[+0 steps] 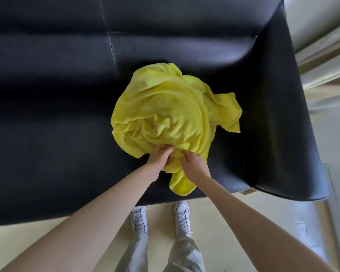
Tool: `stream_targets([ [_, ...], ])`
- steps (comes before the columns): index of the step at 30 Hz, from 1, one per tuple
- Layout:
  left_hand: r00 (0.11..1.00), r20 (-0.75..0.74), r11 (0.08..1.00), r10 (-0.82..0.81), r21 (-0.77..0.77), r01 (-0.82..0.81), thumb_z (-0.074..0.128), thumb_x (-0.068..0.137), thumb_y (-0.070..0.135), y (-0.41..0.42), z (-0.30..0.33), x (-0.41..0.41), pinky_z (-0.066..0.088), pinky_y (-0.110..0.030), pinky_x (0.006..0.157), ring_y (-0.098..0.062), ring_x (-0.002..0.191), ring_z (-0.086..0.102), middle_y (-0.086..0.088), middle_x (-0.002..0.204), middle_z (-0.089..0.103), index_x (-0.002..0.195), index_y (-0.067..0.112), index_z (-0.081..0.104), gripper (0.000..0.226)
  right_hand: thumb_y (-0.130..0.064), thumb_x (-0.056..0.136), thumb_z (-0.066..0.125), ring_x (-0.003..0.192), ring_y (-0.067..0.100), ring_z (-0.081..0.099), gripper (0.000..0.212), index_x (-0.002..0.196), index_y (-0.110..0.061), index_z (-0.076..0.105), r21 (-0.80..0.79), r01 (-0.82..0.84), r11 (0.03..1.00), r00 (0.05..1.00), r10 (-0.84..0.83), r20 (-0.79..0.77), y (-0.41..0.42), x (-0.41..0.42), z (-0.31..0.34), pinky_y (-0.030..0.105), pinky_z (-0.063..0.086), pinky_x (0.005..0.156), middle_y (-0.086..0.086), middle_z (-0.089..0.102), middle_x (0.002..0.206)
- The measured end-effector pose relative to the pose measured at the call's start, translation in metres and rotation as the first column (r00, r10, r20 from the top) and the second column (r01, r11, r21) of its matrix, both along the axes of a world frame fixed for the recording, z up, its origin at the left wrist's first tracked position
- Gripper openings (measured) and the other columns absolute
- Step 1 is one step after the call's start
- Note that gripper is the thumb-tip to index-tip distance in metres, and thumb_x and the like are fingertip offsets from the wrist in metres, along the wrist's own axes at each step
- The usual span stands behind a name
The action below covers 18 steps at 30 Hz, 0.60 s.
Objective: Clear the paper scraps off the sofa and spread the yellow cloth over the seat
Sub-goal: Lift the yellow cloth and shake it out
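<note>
Black sofa (pixel 57 114), yellow cloth (pixel 165 107) bunched on seat, L hand (pixel 160 157) & R hand (pixel 193 163) both gripping its near edge

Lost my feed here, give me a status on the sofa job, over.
Left hand and right hand both gripping the yellow cloth. Cloth bunched on the sofa seat, not spread. No paper scraps visible.
</note>
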<state>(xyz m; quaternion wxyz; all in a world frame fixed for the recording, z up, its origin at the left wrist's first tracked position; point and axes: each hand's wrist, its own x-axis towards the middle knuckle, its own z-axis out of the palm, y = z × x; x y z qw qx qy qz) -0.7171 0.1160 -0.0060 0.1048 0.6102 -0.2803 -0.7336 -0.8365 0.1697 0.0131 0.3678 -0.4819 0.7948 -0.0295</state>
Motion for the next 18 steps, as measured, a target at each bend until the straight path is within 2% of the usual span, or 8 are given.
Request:
stream_targets([
  [4, 0.99, -0.036, 0.991, 0.137, 0.016, -0.137, 0.058, 0.089, 0.026, -0.004, 0.029, 0.001, 0.052, -0.04, 0.093, -0.023, 0.095, 0.063, -0.009, 0.107, 0.065, 0.101, 0.015, 0.063, 0.017, -0.017, 0.094, 0.034, 0.073, 0.033, 0.059, 0.028, 0.089, -0.006, 0.059, -0.015, -0.126, 0.992, 0.991, 0.125, -0.037, -0.004, -0.006, 0.03, 0.035, 0.044, 0.059, 0.012, 0.062, 0.077],
  [6, 0.979, -0.048, 0.98, 0.2, -0.006, -0.2, 0.061, 0.087, 0.019, -0.006, 0.05, 0.004, 0.053, -0.041, 0.092, -0.023, 0.087, 0.064, -0.01, 0.103, 0.064, 0.109, 0.013, 0.055, 0.024, -0.018, 0.093, 0.034, 0.073, 0.034, 0.059, 0.029, 0.087, -0.007, 0.059, -0.002, -0.165, 0.986, 0.985, 0.165, -0.057, -0.005, -0.009, 0.05, 0.035, 0.045, 0.06, 0.01, 0.059, 0.074],
  [8, 0.976, -0.048, 0.974, 0.211, -0.077, -0.214, 0.063, 0.085, 0.015, -0.01, 0.079, 0.005, 0.053, -0.042, 0.094, -0.026, 0.091, 0.066, -0.009, 0.105, 0.064, 0.112, 0.018, 0.048, 0.031, -0.017, 0.093, 0.035, 0.072, 0.033, 0.059, 0.029, 0.09, -0.006, 0.062, -0.015, -0.163, 0.986, 0.986, 0.163, -0.046, -0.011, -0.012, 0.077, 0.034, 0.044, 0.059, 0.011, 0.061, 0.075],
  [9, 0.977, -0.063, 0.971, 0.202, -0.119, -0.208, 0.063, 0.086, 0.014, -0.01, 0.091, 0.006, 0.053, -0.041, 0.093, -0.027, 0.094, 0.067, -0.009, 0.107, 0.063, 0.112, 0.02, 0.046, 0.032, -0.016, 0.092, 0.036, 0.068, 0.03, 0.057, 0.028, 0.087, -0.008, 0.062, -0.019, -0.133, 0.991, 0.991, 0.133, -0.007, -0.013, -0.012, 0.087, 0.032, 0.042, 0.057, 0.011, 0.061, 0.073],
  [11, 0.973, -0.121, 0.95, 0.198, -0.222, -0.221, 0.062, 0.089, 0.013, -0.013, 0.133, 0.006, 0.054, -0.036, 0.089, -0.025, 0.098, 0.066, -0.01, 0.111, 0.061, 0.116, 0.02, 0.045, 0.033, -0.012, 0.09, 0.036, 0.054, 0.022, 0.045, 0.029, 0.07, -0.016, 0.057, -0.052, -0.021, 0.998, 0.993, 0.027, 0.116, -0.023, -0.012, 0.127, 0.029, 0.034, 0.05, 0.004, 0.051, 0.059],
  [13, 0.967, -0.167, 0.927, 0.192, -0.293, -0.235, 0.06, 0.092, 0.018, -0.017, 0.171, 0.003, 0.052, -0.035, 0.089, -0.022, 0.102, 0.063, -0.007, 0.114, 0.059, 0.123, 0.021, 0.043, 0.036, -0.007, 0.089, 0.035, 0.051, 0.016, 0.036, 0.035, 0.061, -0.023, 0.05, -0.073, 0.149, 0.986, 0.955, -0.124, 0.271, -0.037, -0.012, 0.167, 0.027, 0.029, 0.048, -0.002, 0.043, 0.055],
  [16, 0.967, -0.114, 0.85, 0.226, -0.461, -0.253, 0.052, 0.096, 0.024, -0.023, 0.236, -0.003, 0.04, -0.028, 0.089, -0.012, 0.104, 0.054, 0.002, 0.114, 0.053, 0.131, 0.023, 0.036, 0.038, -0.001, 0.09, 0.036, 0.061, 0.018, 0.039, 0.034, 0.062, -0.013, 0.052, -0.041, 0.391, 0.92, 0.82, -0.328, 0.469, -0.066, -0.017, 0.24, 0.028, 0.034, 0.057, 0.004, 0.043, 0.062],
  [18, 0.96, -0.014, 0.775, 0.28, -0.587, -0.235, 0.054, 0.094, 0.023, -0.024, 0.279, -0.006, 0.041, -0.03, 0.092, -0.018, 0.107, 0.051, -0.002, 0.115, 0.051, 0.126, 0.017, 0.042, 0.034, -0.014, 0.088, 0.043, 0.076, 0.026, 0.055, 0.022, 0.075, -0.006, 0.059, 0.015, 0.527, 0.85, 0.705, -0.447, 0.551, -0.083, -0.02, 0.287, 0.029, 0.048, 0.072, 0.011, 0.058, 0.077],
])
